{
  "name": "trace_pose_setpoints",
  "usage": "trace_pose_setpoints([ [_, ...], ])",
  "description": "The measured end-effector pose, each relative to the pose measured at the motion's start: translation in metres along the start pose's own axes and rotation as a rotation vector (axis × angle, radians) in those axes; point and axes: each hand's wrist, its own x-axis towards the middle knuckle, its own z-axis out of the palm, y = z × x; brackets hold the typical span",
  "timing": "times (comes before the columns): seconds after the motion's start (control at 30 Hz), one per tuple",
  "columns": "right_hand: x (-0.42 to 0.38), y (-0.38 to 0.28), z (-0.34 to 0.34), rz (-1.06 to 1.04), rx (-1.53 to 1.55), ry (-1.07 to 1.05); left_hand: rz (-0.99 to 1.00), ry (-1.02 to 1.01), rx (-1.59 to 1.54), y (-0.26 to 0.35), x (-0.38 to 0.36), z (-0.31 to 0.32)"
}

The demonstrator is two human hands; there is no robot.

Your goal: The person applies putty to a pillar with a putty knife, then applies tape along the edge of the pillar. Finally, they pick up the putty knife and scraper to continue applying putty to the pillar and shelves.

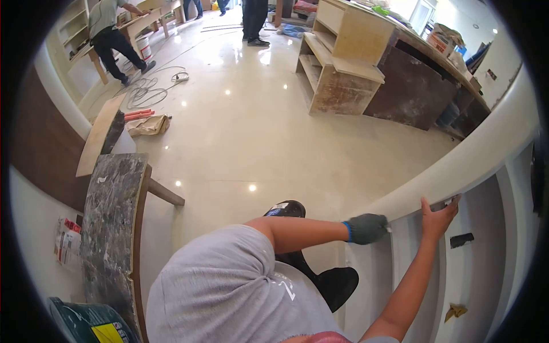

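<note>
My left hand (367,229), in a dark grey work glove with a blue cuff, is closed at the front edge of a white shelf unit (480,146). A small pale bit shows at its fingertips; what it belongs to is hidden. Bare, my right hand (438,220) reaches up to the unit's edge with thumb and fingers spread apart. Something dark shows between those fingers, too small to name. Below that hand a dark rectangular opening (462,240) sits in the back panel. A crumpled yellow-brown scrap (456,311) lies lower in the unit.
On the left stands a paint-stained bench (114,206), with a dark green bucket (94,320) near it. Wooden step-shaped cabinets (343,86) stand across the glossy floor (240,131). Coiled cable (151,88) lies near a co-worker (108,40); other people stand farther back.
</note>
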Motion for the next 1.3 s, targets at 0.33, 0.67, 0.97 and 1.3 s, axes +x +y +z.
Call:
trace_pose_setpoints([
  [0.33,0.002,0.013,0.009,-0.026,-0.008,0.021,-0.629,0.274,-0.535,-0.169,-0.085,-0.081],
  [0.67,0.006,0.019,0.014,-0.045,0.012,0.018,-0.657,0.263,-0.636,-0.187,-0.128,-0.082],
  [0.97,0.007,0.022,0.011,-0.039,-0.009,0.001,-0.609,0.299,-0.481,-0.208,-0.129,-0.083],
  [1.3,0.007,0.025,0.012,-0.014,0.099,-0.01,-0.524,0.231,-0.444,-0.208,-0.121,-0.079],
])
